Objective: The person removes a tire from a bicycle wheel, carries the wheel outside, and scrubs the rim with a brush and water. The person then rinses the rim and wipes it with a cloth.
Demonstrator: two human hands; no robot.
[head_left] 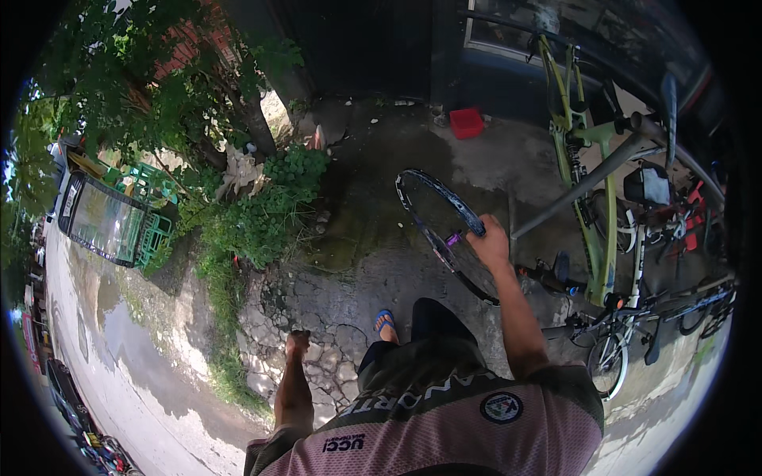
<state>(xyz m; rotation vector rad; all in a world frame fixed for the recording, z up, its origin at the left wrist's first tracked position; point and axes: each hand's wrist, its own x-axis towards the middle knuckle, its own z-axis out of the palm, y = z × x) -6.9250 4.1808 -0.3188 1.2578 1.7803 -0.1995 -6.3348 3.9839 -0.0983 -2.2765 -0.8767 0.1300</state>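
Leafy green bush is growing left of the red square plastic tub. The bare left hand is dangling well to the near-left of the tub; can't really tell what its fingers are doing. A foot in a blue flip-flop is standing on the tub's near side, and the damp-looking grey concrete could cause a slip imo. The black-tyred, purple-hubbed bicycle wheel is tilting just nearer than the tub, right hand fingers curling round its tyre. One-handed hold, so a loosening grip could be swinging it into the yellow-green metal bike frame right of the tub.
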